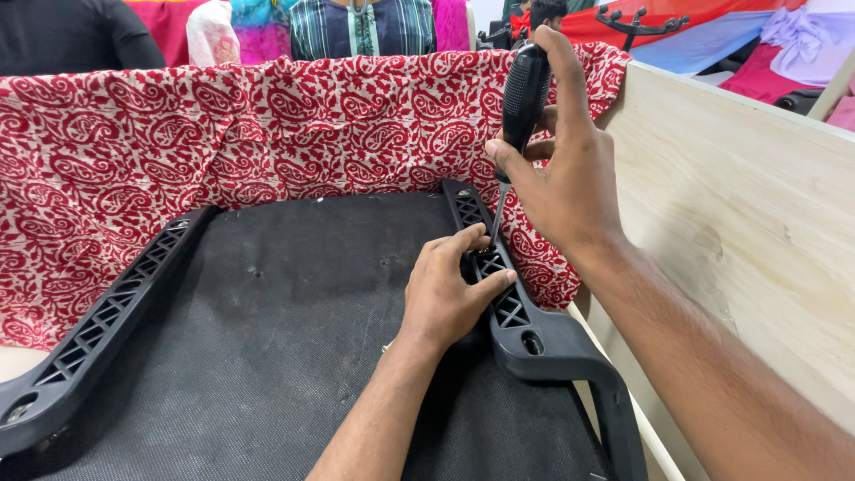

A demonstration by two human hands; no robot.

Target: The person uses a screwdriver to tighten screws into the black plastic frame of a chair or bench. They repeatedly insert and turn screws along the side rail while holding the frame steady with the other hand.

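Pale wood panel [748, 205] right; hung clothes [356, 27] behind.
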